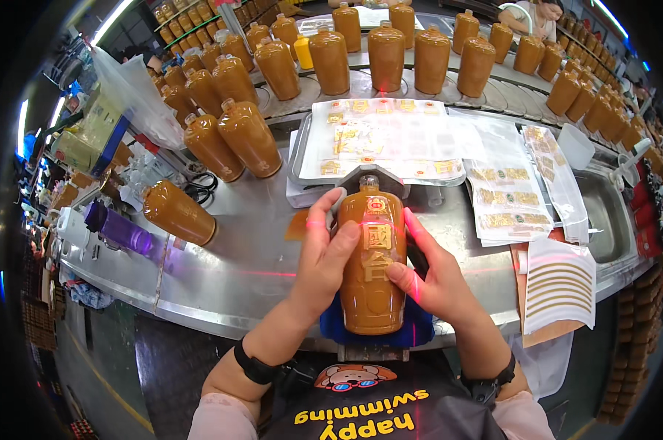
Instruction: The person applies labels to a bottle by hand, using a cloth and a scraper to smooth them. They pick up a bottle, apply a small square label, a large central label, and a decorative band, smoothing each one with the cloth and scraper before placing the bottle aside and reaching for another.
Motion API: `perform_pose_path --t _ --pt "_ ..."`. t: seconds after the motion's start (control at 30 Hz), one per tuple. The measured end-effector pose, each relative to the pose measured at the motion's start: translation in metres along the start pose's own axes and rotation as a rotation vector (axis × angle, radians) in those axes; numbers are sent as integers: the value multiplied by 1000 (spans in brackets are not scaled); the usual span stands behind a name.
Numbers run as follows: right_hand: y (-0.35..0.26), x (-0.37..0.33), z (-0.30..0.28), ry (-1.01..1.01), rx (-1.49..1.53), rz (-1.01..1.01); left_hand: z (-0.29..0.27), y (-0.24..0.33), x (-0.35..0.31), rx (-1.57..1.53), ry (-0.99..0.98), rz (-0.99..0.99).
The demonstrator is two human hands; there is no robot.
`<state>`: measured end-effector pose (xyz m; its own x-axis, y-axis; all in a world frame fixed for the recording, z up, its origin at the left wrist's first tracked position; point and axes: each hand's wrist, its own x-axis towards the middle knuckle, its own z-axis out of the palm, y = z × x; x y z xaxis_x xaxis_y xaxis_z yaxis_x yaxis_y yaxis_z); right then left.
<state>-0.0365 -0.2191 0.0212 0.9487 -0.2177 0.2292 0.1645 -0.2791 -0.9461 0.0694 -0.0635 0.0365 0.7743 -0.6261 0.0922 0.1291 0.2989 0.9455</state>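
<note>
A glossy brown bottle (373,312) with raised gold characters and a small emblem lies in front of me, neck pointing away. Its neck end sits at a dark grey bracket (390,180), and a blue cloth (418,323) is under its base. My left hand (325,253) grips the bottle's left side, thumb on the front face. From the right, my right hand (440,277) holds it, with the thumb pressed by the lower gold character. Red laser lines cross the bottle and both hands. The fingers behind the bottle are partly hidden.
Behind the bottle stands a metal tray (299,165) with decal sheets (419,139). More sheets (507,198) and a card of gold strips (559,282) lie right, near a sink (606,213). Brown bottles (250,139) stand left and on the curved conveyor (346,84). A purple bottle (122,229) lies left.
</note>
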Motion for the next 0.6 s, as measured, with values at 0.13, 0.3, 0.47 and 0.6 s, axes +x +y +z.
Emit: perform_pose_path --t 0.13,0.3,0.47,0.6 --pt "1 0 -1 8 -18 -11 1 -2 9 215 -34 23" --pt "-1 2 -1 5 -46 -12 1 -2 10 214 -17 49" --pt "-4 3 -2 5 -26 -31 -3 -3 11 201 -38 37" --pt "-7 3 -2 4 -77 -34 -3 -4 6 161 37 76"
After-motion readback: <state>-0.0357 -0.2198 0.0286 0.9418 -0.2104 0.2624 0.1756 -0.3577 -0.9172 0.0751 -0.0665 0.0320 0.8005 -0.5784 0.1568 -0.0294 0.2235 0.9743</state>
